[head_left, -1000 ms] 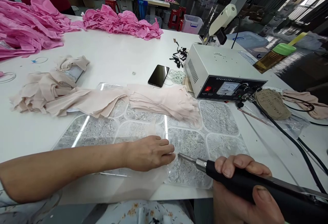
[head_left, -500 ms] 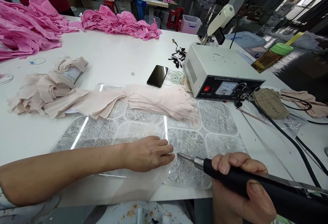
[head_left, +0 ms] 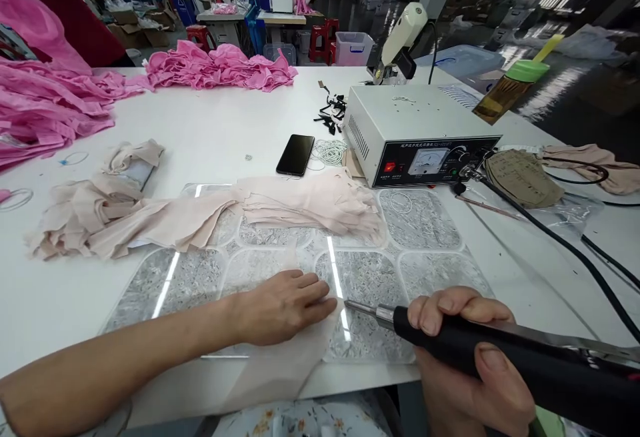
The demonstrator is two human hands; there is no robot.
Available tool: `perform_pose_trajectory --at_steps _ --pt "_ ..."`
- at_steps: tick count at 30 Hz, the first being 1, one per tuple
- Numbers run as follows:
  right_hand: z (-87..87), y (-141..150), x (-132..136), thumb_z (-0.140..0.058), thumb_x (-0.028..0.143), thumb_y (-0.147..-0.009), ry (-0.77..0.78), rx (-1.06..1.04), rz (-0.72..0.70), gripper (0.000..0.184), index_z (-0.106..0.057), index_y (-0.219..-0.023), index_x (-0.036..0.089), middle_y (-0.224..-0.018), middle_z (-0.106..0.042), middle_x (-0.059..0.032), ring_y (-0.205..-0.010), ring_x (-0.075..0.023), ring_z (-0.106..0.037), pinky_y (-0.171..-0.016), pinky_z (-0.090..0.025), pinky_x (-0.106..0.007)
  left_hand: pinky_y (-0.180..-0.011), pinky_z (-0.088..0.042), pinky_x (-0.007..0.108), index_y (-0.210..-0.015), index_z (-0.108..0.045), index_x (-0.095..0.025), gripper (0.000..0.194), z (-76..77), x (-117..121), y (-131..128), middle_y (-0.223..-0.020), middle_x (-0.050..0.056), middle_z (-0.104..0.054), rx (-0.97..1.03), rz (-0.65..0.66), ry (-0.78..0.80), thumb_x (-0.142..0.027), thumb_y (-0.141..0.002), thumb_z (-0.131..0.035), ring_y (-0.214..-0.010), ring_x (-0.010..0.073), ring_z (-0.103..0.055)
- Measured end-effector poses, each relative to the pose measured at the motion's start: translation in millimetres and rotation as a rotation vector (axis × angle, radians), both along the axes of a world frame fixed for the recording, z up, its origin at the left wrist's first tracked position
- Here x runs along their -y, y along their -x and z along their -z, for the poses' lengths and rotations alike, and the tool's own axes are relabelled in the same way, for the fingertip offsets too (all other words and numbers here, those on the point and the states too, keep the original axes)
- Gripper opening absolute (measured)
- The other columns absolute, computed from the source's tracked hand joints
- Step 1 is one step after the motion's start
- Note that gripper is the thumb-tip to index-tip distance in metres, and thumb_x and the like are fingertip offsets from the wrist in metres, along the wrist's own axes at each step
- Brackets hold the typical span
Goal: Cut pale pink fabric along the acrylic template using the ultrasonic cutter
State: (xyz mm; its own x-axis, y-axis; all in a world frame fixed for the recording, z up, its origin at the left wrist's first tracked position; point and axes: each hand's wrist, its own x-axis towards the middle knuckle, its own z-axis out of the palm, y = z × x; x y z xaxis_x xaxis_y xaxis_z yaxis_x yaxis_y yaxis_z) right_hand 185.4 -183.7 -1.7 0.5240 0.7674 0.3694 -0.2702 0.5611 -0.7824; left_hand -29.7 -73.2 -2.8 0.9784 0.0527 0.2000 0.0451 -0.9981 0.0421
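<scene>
My left hand lies flat, fingers stretched out, pressing a thin pale piece of fabric onto a scratched clear cutting plate at the table's near edge. My right hand is wrapped round a black hand-held cutting tool. Its metal tip touches the fabric just right of my left fingertips. A cable runs from a white control box with a dial toward the tool.
A stack of beige fabric pieces lies across the plate's far side, with more beige cloth to the left. A black phone and white elastic loops lie mid-table. Pink garments are heaped at the back left.
The view has shifted, so everything sits a little lower and further left in the picture. Both hands and the tool tip keep the same places on the fabric.
</scene>
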Motion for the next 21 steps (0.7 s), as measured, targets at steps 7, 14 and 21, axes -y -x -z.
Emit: perform_pose_trajectory --at_steps 7,14,21 --pt "-3.1 1.0 -0.4 -0.061 0.027 -0.076 0.011 -0.005 0.015 0.013 -0.062 -0.086 0.019 -0.08 -0.055 0.0005 -0.055 -0.0111 -0.055 -0.051 -0.05 -0.031 -0.062 -0.045 0.028 -0.111 -0.056 -0.008 0.018 -2.0 3.8 6.0 -0.086 0.006 -0.056 0.001 -0.047 -0.015 -0.008 -0.097 -0.044 -0.067 0.0142 -0.048" --pt "-1.0 -1.9 -1.7 -0.062 0.027 -0.074 0.02 0.011 0.014 0.013 -0.061 -0.085 0.019 -0.079 -0.054 0.0001 -0.054 -0.0117 -0.055 -0.049 -0.049 -0.032 -0.064 -0.045 0.028 -0.111 -0.054 -0.009 0.017 1.8 5.9 8.9 -0.086 0.006 -0.056 0.005 -0.068 -0.014 -0.009 -0.097 -0.045 -0.069 0.0143 -0.049" --pt "-7.1 2.0 -3.2 -0.061 0.026 -0.073 -0.011 0.013 -0.002 0.016 -0.064 -0.087 0.018 -0.079 -0.056 -0.0002 -0.054 -0.0112 -0.055 -0.05 -0.049 -0.031 -0.062 -0.042 0.029 -0.11 -0.056 -0.009 0.019 5.2 5.9 9.3 -0.085 0.006 -0.056 0.023 -0.064 -0.007 -0.008 -0.097 -0.042 -0.068 0.0151 -0.047"
